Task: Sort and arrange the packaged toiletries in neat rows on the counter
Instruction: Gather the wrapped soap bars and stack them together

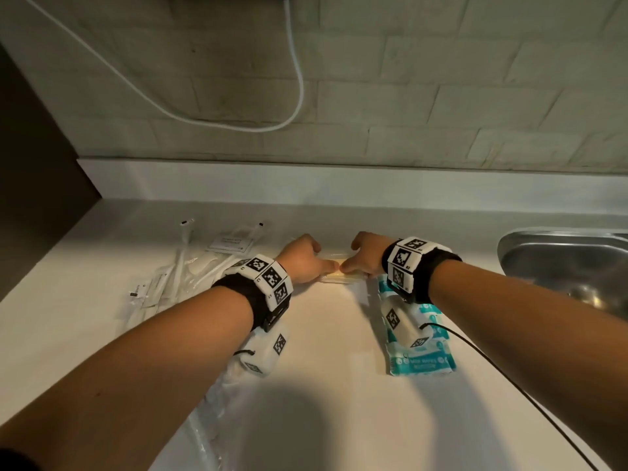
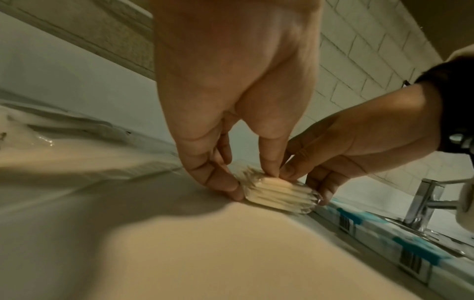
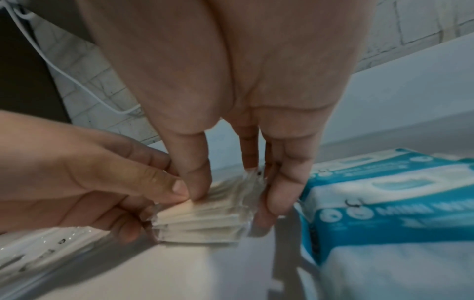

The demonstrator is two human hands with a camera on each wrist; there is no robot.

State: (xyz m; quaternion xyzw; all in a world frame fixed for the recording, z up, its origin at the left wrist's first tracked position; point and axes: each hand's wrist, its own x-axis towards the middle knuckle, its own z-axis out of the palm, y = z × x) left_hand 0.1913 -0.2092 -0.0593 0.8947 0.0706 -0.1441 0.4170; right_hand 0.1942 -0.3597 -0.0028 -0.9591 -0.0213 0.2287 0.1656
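A small stack of cream packets in clear wrap (image 1: 339, 277) lies on the white counter (image 1: 323, 334) near the back wall. My left hand (image 1: 319, 260) pinches its left end with thumb on top and fingers behind. My right hand (image 1: 353, 258) pinches the right end the same way, and the two thumbs touch. The left wrist view shows the stack (image 2: 277, 194) flat on the counter between the left hand (image 2: 231, 182) and the right hand (image 2: 359, 146). Teal-and-white wipe packs (image 1: 421, 355) lie in a column just right of the stack, also in the right wrist view (image 3: 397, 213).
White sachets and long clear-wrapped items (image 1: 190, 263) lie loosely at the left back of the counter. A crumpled clear plastic bag (image 1: 217, 402) sits under my left forearm. A steel sink (image 1: 560, 266) with a faucet (image 2: 423, 203) is on the right. A white cable (image 1: 299, 79) hangs on the tiled wall.
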